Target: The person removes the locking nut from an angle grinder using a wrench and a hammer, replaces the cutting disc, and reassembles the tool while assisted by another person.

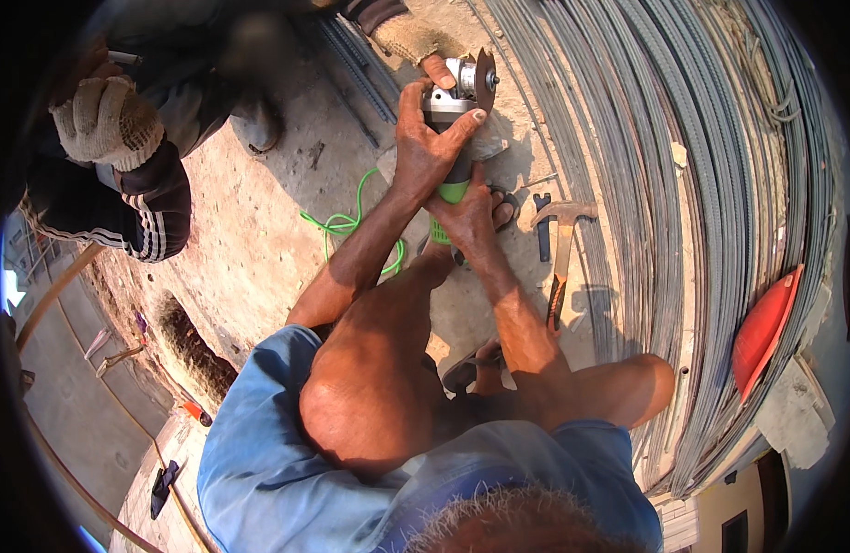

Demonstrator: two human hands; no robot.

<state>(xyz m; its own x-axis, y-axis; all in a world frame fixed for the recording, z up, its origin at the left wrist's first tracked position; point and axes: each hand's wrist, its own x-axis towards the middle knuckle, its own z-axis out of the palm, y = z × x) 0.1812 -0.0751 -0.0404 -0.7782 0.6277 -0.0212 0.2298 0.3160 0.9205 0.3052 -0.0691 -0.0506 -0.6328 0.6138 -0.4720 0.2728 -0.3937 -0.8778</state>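
Note:
An angle grinder with a green body, a dark middle and a silver head is held out in front of my knees. Its dark cutting disc stands on edge at the far end. My left hand is wrapped round the grinder just behind the head, thumb across it. Lower down, my right hand grips the green body; most of its fingers are hidden. A co-worker's gloved hand reaches in from the top, its bare thumb against the silver head.
Long steel bars lie along the right. A hammer and a dark flat tool lie right of the grinder. A green cord coils to the left. A red hard hat rests on the bars. Another gloved hand is upper left.

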